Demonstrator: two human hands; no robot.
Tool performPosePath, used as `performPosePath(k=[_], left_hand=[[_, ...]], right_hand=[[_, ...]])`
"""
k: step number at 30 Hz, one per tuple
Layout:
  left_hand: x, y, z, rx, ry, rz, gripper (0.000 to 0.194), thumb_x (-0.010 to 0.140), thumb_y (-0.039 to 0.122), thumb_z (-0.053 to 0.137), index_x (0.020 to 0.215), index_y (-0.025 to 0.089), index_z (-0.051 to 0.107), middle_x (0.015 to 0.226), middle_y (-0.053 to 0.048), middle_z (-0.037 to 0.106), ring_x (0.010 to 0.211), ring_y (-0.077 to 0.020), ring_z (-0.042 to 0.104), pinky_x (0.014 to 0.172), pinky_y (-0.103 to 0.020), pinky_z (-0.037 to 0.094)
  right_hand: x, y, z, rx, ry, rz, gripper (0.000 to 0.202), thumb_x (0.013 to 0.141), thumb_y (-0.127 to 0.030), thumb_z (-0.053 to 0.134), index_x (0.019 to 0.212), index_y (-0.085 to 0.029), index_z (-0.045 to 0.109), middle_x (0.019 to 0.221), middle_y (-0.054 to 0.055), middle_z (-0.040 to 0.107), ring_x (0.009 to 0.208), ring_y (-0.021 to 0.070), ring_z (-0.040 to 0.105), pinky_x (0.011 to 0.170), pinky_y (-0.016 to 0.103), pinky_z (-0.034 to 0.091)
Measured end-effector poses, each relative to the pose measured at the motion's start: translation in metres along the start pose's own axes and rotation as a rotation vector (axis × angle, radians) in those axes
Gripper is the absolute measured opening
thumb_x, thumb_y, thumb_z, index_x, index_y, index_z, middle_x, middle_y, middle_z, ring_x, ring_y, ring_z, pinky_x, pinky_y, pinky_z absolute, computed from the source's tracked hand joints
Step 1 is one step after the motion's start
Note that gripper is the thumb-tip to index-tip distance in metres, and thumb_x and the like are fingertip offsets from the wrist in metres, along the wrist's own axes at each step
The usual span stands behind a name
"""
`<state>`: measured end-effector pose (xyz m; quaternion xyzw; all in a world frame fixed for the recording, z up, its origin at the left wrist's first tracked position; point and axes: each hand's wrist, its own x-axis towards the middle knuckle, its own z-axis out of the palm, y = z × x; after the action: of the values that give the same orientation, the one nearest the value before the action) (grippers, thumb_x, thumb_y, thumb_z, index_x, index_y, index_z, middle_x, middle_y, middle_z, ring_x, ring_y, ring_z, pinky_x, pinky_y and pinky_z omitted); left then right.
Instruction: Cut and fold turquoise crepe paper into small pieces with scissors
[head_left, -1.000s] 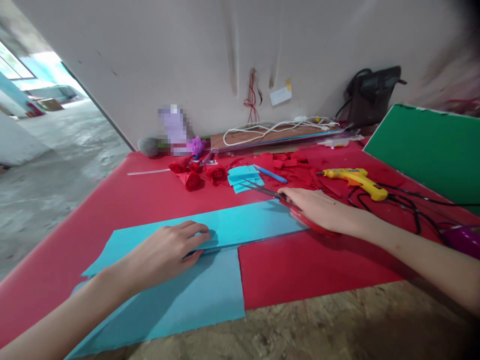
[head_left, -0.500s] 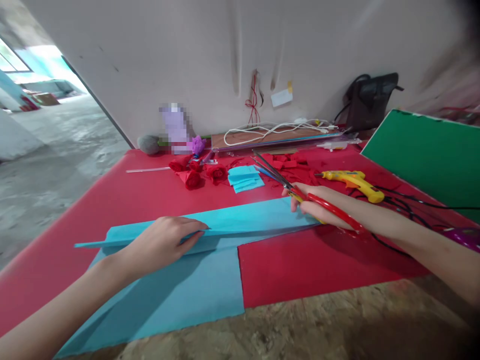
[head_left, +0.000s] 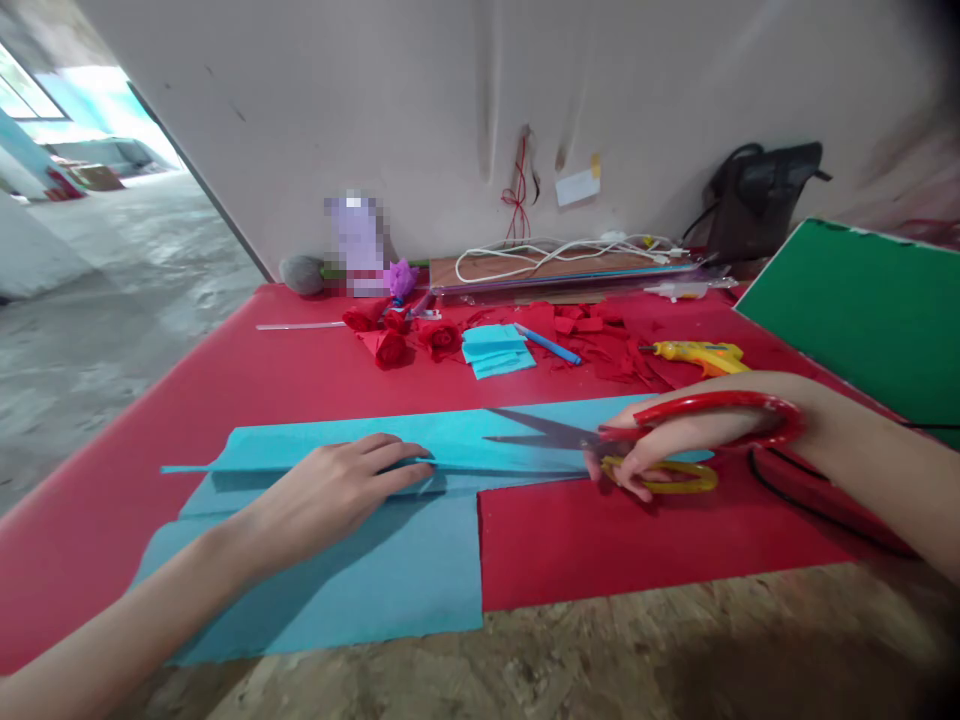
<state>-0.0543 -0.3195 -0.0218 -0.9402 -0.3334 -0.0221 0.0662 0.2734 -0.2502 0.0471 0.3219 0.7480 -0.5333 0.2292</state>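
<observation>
Blue crepe paper (head_left: 337, 580) lies on the red table top, its far part folded into a long strip. My left hand (head_left: 352, 485) pinches the folded edge near the middle of the strip. Over the strip's right part, my right hand (head_left: 637, 455) holds scissors (head_left: 720, 400) with one red and one yellow handle. The scissor blades are spread and point left, above the blue paper. Part of the fingers is hidden behind the handles.
Red paper roses (head_left: 386, 347), small blue pieces (head_left: 497, 350), a blue pen (head_left: 551, 345) and red scraps (head_left: 600, 335) lie beyond the strip. A yellow glue gun (head_left: 697, 353) and a green board (head_left: 862, 310) are at the right. A white cable (head_left: 525, 268) lies by the wall.
My right hand has turned and come nearer; the scissors have swung from pointing up and away to lying low over the strip, blades opened. The view has shifted slightly.
</observation>
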Motion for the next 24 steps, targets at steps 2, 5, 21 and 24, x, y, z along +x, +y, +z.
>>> performPosePath(k=[2, 5, 21, 24], left_hand=[[-0.001, 0.001, 0.003, -0.031, 0.003, -0.007, 0.027, 0.088, 0.025, 0.039, 0.114, 0.024, 0.049, 0.118, -0.003, 0.055, 0.103, -0.0196, 0.052, 0.081, -0.032, 0.046], [-0.004, 0.002, 0.007, -0.068, 0.015, -0.011, 0.039, 0.084, 0.042, 0.046, 0.117, 0.022, 0.047, 0.120, -0.005, 0.053, 0.106, -0.0218, 0.049, 0.086, -0.035, 0.044], [-0.014, 0.059, -0.011, -0.215, 0.097, 0.027, 0.033, 0.081, 0.043, 0.050, 0.100, 0.018, 0.057, 0.097, -0.003, 0.064, 0.081, -0.0177, 0.056, 0.071, -0.030, 0.047], [-0.018, 0.074, -0.010, -0.152, 0.131, 0.010, 0.021, 0.086, 0.021, 0.041, 0.098, 0.017, 0.058, 0.099, -0.003, 0.064, 0.085, -0.0184, 0.056, 0.072, -0.031, 0.047]], right_hand=[[0.004, 0.001, -0.002, 0.095, -0.153, 0.049, 0.023, 0.080, -0.026, 0.037, 0.095, -0.013, 0.049, 0.067, 0.002, 0.054, 0.053, 0.0094, 0.045, 0.047, 0.021, 0.038], [0.011, 0.004, -0.005, 0.130, -0.332, 0.077, 0.023, 0.082, -0.029, 0.038, 0.094, -0.014, 0.050, 0.066, 0.001, 0.054, 0.052, 0.0090, 0.045, 0.046, 0.020, 0.037], [0.024, -0.019, -0.005, 0.035, -0.333, 0.229, 0.022, 0.082, -0.024, 0.034, 0.096, -0.013, 0.047, 0.064, -0.003, 0.051, 0.047, 0.0061, 0.041, 0.045, 0.017, 0.035], [0.021, -0.018, -0.006, 0.038, -0.282, 0.186, 0.023, 0.081, -0.029, 0.035, 0.089, -0.015, 0.051, 0.064, -0.003, 0.052, 0.050, 0.0073, 0.044, 0.047, 0.019, 0.036]])
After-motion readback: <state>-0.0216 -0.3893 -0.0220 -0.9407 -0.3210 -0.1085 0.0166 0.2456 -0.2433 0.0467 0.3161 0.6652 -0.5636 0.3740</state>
